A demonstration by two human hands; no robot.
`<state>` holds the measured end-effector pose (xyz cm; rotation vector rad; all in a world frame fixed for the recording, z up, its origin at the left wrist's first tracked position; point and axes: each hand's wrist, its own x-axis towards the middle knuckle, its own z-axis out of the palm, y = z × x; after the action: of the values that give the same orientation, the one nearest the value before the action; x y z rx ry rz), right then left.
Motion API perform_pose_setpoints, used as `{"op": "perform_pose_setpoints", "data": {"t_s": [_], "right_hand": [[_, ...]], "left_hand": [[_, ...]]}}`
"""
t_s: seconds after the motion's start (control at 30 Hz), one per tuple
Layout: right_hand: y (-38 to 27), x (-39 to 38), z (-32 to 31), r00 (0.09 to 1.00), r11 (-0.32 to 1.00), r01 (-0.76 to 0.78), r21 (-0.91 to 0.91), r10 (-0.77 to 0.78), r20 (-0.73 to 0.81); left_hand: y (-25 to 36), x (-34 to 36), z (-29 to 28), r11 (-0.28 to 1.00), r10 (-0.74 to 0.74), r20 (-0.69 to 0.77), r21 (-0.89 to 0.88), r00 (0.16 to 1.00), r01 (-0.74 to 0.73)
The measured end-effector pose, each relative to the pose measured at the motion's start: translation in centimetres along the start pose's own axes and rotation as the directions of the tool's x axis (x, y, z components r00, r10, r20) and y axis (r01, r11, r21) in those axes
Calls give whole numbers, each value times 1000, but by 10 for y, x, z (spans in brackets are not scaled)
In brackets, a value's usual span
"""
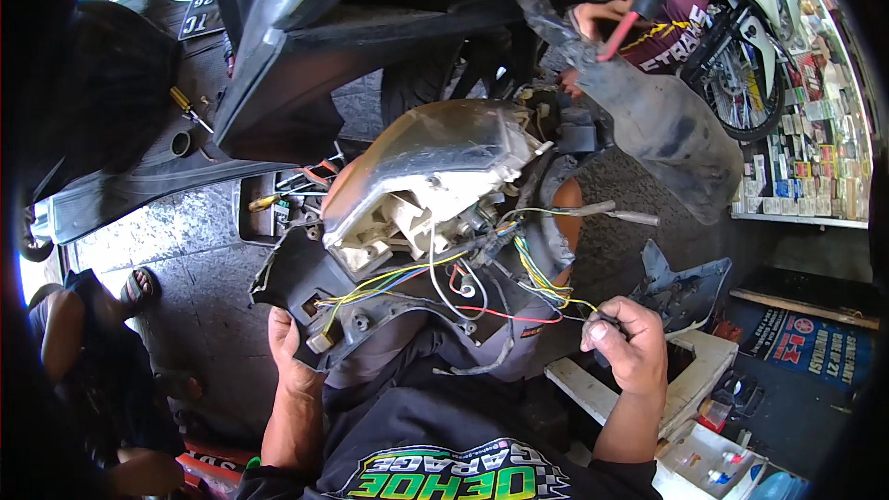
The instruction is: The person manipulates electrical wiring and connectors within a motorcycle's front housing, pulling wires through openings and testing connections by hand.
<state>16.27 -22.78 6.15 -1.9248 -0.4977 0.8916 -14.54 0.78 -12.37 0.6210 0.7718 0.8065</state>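
A motorcycle headlight unit (435,143) rests across my lap, its back turned toward me, with a black plastic cover (301,268) around its near left side. Out of it runs a loose wiring harness (532,268) of yellow, blue, red and white wires. My left hand (289,347) grips the cover's left edge, its fingers partly hidden behind it. On the right, my right hand (632,343) pinches the ends of thin wires, with a small dark piece between thumb and fingers. A pale connector (321,343) hangs near my left hand.
Overhead hang dark motorcycle body panels (287,83). A tool tray (255,213) and screwdriver (191,109) lie left. A broken grey panel (685,282) and white stool (690,370) stand right. A co-worker's hand (602,20) works beyond; another person (93,352) sits left.
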Motion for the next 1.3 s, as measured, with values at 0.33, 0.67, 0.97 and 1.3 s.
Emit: {"op": "perform_pose_setpoints", "data": {"t_s": [0.33,0.67,0.97,1.3], "right_hand": [[7,0,15,952,937,18,-348,-123,-280],[4,-12,32,988,972,41,-232,-5,151],[13,-11,18,949,909,-160,385,35,313],[27,-18,51,995,999,-49,18,48,86]], "left_hand": [[8,1,29,999,-21,19,-44,1000,22],[26,10,44,990,-131,74,-37,989,134],[18,11,28,980,-127,127,-138,984,144],[22,9,30,970,-95,139,-211,986,123]]}}
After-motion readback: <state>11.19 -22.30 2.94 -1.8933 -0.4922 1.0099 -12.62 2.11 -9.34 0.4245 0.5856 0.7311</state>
